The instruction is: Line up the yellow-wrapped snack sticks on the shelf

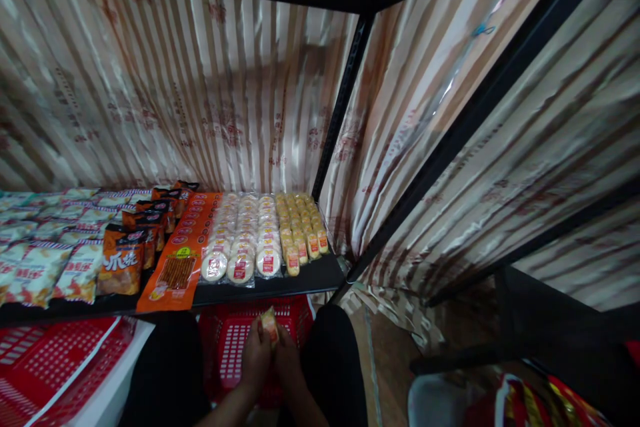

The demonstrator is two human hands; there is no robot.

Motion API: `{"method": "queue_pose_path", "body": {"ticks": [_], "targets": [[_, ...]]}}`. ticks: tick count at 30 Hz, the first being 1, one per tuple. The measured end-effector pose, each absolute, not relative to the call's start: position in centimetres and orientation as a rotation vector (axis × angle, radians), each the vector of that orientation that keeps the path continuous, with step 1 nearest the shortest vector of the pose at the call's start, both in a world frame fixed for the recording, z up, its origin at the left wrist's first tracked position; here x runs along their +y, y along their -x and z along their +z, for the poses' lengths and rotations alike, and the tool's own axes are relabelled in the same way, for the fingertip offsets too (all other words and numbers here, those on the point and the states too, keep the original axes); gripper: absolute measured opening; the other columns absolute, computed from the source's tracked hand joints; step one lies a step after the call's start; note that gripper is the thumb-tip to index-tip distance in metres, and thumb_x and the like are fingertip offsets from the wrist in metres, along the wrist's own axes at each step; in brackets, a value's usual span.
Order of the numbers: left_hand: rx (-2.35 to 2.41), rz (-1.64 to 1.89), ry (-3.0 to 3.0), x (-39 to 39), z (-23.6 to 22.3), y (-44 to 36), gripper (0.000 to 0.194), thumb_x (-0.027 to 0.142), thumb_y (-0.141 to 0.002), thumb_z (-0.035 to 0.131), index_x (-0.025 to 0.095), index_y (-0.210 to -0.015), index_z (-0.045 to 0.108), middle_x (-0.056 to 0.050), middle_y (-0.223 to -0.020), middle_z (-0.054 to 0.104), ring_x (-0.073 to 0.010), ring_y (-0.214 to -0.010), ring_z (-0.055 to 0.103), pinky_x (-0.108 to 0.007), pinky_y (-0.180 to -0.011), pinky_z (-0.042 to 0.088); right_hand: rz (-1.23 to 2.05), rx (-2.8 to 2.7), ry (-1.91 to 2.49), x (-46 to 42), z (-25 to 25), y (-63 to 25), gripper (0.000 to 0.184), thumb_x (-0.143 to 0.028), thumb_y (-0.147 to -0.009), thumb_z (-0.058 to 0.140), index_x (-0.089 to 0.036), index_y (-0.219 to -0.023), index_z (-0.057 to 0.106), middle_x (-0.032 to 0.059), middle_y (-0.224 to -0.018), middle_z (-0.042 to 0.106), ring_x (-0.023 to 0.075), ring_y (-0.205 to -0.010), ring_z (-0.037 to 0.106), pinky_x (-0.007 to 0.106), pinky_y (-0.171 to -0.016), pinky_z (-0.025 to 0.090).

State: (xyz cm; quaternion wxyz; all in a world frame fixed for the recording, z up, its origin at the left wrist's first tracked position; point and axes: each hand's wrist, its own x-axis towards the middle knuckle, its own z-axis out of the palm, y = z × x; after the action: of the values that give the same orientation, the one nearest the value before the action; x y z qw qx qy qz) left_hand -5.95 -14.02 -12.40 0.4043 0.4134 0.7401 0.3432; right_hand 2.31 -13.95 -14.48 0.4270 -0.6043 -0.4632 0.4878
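Observation:
Between my knees, my left hand [255,350] and my right hand [287,352] both grip a small wrapped snack [269,325], yellowish with an orange-red label. It is held over a red plastic basket [232,351] with a slotted wall. On the black shelf [320,277] just ahead, matching yellow wrapped snacks [300,233] stand in rows at the right end. Beside them lie rows of round white wrapped crackers [240,267] with red labels. My fingers close round the snack and partly cover it.
Further left on the shelf are an orange packet of brown sticks [175,273], orange-and-black bags [120,263] and several pale snack bags [80,270]. Another red basket [55,353] sits at lower left. Black metal posts [345,103] and striped curtains [240,93] enclose the space.

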Motion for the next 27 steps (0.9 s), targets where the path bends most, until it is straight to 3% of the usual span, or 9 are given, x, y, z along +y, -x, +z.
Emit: {"method": "queue_pose_path", "body": {"ticks": [5, 10, 20, 27], "targets": [[1.881, 0.892, -1.043, -14.3, -11.8, 5.9, 0.040, 0.027, -0.078, 0.036, 0.014, -0.111, 0.053, -0.012, -0.124, 0.055, -0.0204, -0.117, 0.048, -0.031, -0.099, 0.035, 1.226, -1.111, 1.534, -13.9, -14.5, -2.3, 0.037, -0.037, -0.065, 0.044, -0.018, -0.089, 0.066, 0.0105, -0.099, 0.067, 0.0236, -0.096, 0.060, 0.037, -0.090, 0.043], [1.840, 0.905, -1.088, -14.5, -11.0, 5.9, 0.043, 0.030, -0.077, 0.035, 0.013, -0.113, 0.051, -0.013, -0.124, 0.054, -0.0208, -0.114, 0.051, -0.032, -0.097, 0.038, 1.178, -1.171, 1.551, -14.2, -13.4, -2.5, 0.037, -0.033, -0.069, 0.041, -0.017, -0.092, 0.065, 0.0112, -0.101, 0.067, 0.0218, -0.094, 0.061, 0.034, -0.087, 0.045], [1.717, 1.028, -1.241, -14.5, -9.1, 5.3, 0.045, 0.032, -0.076, 0.038, 0.015, -0.115, 0.051, -0.011, -0.119, 0.058, -0.0206, -0.109, 0.054, -0.033, -0.095, 0.041, 0.776, -1.304, 1.695, -14.6, -12.3, -3.5, 0.035, -0.030, -0.071, 0.041, -0.018, -0.092, 0.066, 0.0114, -0.095, 0.067, 0.0239, -0.092, 0.060, 0.037, -0.087, 0.045], [1.653, 1.125, -1.292, -13.8, -8.9, 4.6, 0.043, 0.036, -0.077, 0.040, 0.014, -0.112, 0.053, -0.012, -0.113, 0.061, -0.0214, -0.104, 0.057, -0.035, -0.094, 0.042, 0.726, -1.310, 1.689, -14.3, -11.3, -4.0, 0.038, -0.029, -0.074, 0.040, -0.017, -0.100, 0.064, 0.0120, -0.102, 0.064, 0.0239, -0.096, 0.058, 0.037, -0.089, 0.045]]}}
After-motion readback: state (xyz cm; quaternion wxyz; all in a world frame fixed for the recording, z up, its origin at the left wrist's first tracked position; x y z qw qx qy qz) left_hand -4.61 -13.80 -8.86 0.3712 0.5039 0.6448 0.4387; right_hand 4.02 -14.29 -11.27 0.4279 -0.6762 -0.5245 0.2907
